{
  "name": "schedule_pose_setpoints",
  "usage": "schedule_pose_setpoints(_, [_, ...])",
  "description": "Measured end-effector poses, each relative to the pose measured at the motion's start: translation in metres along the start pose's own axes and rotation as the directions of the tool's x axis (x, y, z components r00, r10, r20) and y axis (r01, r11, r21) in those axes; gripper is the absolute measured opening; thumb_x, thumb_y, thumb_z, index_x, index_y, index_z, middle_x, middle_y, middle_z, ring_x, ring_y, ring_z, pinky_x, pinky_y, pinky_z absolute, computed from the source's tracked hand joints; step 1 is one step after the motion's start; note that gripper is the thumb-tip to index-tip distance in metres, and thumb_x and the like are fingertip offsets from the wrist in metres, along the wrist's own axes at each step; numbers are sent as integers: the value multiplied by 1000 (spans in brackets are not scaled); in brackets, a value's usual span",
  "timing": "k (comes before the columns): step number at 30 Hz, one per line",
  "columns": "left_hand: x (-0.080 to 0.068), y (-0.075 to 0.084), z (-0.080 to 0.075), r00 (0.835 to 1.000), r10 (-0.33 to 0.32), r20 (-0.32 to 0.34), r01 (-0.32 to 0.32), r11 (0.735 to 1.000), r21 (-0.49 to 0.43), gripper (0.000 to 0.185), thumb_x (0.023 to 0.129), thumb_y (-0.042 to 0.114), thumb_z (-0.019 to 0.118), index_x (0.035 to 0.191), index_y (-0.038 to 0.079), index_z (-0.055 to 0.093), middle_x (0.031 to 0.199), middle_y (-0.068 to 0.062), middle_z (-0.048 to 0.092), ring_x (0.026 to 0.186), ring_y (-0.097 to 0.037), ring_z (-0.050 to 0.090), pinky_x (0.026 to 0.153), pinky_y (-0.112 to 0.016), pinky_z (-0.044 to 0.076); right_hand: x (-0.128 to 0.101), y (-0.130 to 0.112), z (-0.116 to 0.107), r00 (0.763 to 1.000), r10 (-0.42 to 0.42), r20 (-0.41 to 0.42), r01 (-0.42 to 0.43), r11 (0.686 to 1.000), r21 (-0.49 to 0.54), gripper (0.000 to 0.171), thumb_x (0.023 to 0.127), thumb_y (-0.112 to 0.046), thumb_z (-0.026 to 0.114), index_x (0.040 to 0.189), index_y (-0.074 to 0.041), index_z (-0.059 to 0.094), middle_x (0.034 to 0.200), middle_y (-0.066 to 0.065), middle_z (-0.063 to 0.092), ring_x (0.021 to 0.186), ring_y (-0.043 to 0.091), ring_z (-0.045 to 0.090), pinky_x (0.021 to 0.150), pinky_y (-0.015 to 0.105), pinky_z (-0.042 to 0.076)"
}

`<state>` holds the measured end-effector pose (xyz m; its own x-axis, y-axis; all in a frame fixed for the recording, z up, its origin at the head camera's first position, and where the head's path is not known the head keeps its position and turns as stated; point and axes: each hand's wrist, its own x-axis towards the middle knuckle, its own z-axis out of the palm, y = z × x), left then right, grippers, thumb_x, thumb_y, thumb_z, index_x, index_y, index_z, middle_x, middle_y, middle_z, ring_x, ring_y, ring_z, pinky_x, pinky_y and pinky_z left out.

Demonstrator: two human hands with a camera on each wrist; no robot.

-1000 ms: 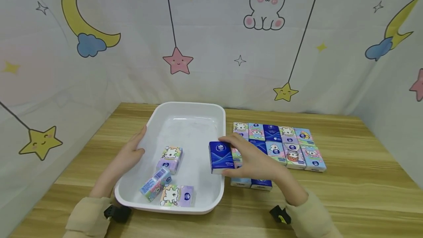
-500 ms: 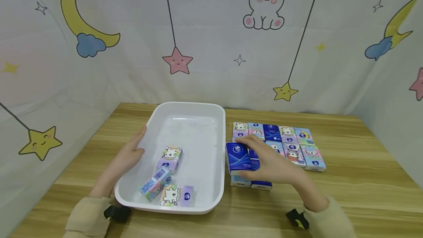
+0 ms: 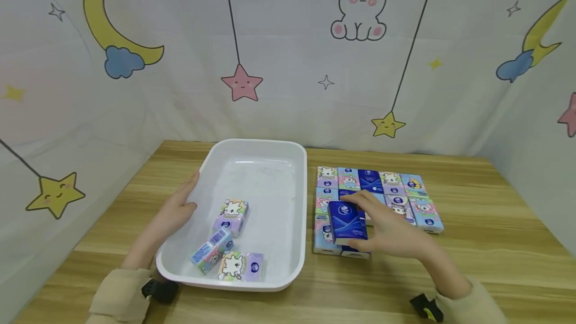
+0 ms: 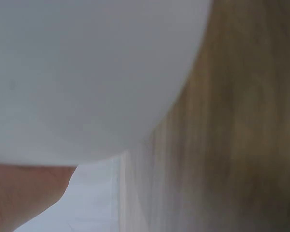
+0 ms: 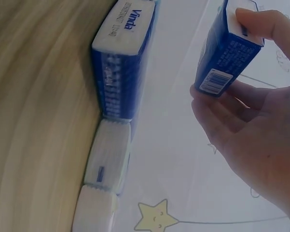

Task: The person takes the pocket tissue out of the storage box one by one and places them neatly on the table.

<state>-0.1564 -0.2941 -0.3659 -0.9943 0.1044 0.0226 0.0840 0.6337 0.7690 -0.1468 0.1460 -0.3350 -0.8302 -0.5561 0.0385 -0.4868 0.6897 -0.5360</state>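
Note:
In the head view my right hand (image 3: 387,226) pinches a dark blue tissue pack (image 3: 347,221) between thumb and fingers. The right wrist view shows this tissue pack (image 5: 224,55) raised above the row of packs, its barcode side visible. Beneath it, rows of pastel and blue tissue packs (image 3: 327,199) lie side by side on the table, partly hidden by hand and pack. My left hand (image 3: 173,211) grips the left rim of a white plastic tray (image 3: 303,214), thumb toward the inside. Three pastel tissue packs (image 3: 231,216) lie loosely inside near its front.
The wooden table (image 3: 486,244) extends to the right and in front of the packs. A white curtain (image 3: 288,109) printed with stars, moons and a rabbit hangs behind and at both sides.
My right hand has moved the blue tissue pack rightward and slightly toward me, from over the tray's right rim to above the rows of packs. The left hand and tray have stayed put.

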Motion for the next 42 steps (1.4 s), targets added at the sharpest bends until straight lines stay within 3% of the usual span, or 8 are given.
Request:
schedule_pose_setpoints(11, [2,0,1,1000,-17,4,17,1000,-6,73,87,-6,38,153,2,6,159,-27,3,143,-54,10,108,-68,26,-11,16,-1,1000,18,6,-18,999,-36,82,74,-40,79,143,-16,42,138,2,44,126,29,51,102,55,47])
schedule_pose_setpoints(18, [1,-1,0,1000,-9,3,9,1000,0,74,86,-7,38,153,1,6,159,-28,3,143,-54,8,110,-68,21,-16,28,-5,1000,6,-5,-6,998,-63,80,70,-40,82,139,-20,46,138,5,46,127,32,50,102,57,46])
schedule_pose_setpoints(27, [0,-1,0,1000,-13,15,14,1000,-17,73,87,-6,37,153,1,5,159,-27,1,142,-54,9,109,-68,24,-26,35,-19,999,24,23,-22,996,-85,76,71,-33,83,134,-14,46,139,15,45,128,42,47,100,61,46])
schedule_pose_setpoints(30, [1,-1,1,1000,-23,19,23,1000,-16,73,88,-6,37,153,2,5,160,-26,0,142,-54,10,107,-68,26,-28,39,-22,999,31,27,-28,994,-104,76,70,-32,83,132,-10,46,136,16,47,124,39,50,99,59,47])
schedule_pose_setpoints(37, [2,-3,0,1000,-5,9,5,1000,2,75,86,-7,38,153,1,5,159,-27,0,143,-54,7,111,-68,19,-30,43,-22,999,26,28,-21,988,-150,74,67,-26,85,127,-5,48,128,13,51,112,27,55,95,50,52])
schedule_pose_setpoints(42, [2,-3,0,1000,-4,7,4,1000,0,75,86,-6,38,153,1,5,159,-27,1,143,-54,7,111,-69,19,-30,42,-22,999,34,32,-28,983,-182,73,63,-26,86,124,-5,50,125,14,54,115,31,52,98,54,48])
